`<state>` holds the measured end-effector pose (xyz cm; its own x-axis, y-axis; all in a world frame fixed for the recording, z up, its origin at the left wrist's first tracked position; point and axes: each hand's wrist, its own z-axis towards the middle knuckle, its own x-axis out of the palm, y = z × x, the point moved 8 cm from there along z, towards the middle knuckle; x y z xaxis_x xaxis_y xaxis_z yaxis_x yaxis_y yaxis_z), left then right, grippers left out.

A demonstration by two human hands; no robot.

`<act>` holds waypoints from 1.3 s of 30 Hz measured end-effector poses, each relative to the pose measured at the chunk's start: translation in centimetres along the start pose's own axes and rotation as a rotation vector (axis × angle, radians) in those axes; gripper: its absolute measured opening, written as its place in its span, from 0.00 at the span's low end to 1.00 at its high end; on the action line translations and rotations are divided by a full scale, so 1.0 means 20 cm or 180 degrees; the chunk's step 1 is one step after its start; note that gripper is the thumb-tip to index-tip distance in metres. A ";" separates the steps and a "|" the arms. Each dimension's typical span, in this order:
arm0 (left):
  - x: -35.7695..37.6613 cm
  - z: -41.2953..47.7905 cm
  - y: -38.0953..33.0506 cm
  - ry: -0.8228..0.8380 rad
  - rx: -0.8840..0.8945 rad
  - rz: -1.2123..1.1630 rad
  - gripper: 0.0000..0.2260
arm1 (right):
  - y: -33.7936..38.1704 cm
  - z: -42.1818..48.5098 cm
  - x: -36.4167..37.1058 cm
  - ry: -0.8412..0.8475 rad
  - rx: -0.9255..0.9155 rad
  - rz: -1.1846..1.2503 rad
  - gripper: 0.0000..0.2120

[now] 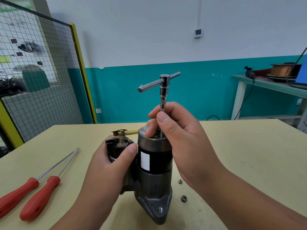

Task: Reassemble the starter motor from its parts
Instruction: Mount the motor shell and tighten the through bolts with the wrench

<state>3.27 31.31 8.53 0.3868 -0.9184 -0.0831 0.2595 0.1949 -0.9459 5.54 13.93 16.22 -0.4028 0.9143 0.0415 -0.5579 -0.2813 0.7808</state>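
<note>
The starter motor [154, 171] stood upright mid-desk [249, 155]. The left hand [114, 165] clasped its solenoid [116, 146]; the right hand [179, 130] pinched the T-handle wrench [163, 90] shaft at the end cap. It looked heavy, rigid and top-heavy; gripping the body seemed safest.

I see two bare forearms coming in from the bottom edge, with no sleeves, gloves, watch or rings on them. My left hand [113, 161] and right hand [181, 140] both have short, trimmed nails, plainly visible on the thumbs. The fingers [153, 113] are bare and unmarked.
</note>
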 end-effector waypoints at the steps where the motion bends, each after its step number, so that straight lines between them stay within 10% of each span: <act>1: 0.00 0.00 0.00 -0.0004 0.0001 0.0001 0.21 | 0.00 0.00 0.00 0.0001 -0.0002 -0.0002 0.08; 39: 0.00 0.00 0.01 -0.0040 -0.0062 -0.0044 0.21 | -0.01 0.00 0.00 -0.0004 0.0030 0.0003 0.07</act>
<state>3.34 31.43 8.44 0.3944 -0.9166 -0.0660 0.2478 0.1752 -0.9528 5.64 14.02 16.06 -0.4024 0.9144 0.0432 -0.5507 -0.2795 0.7865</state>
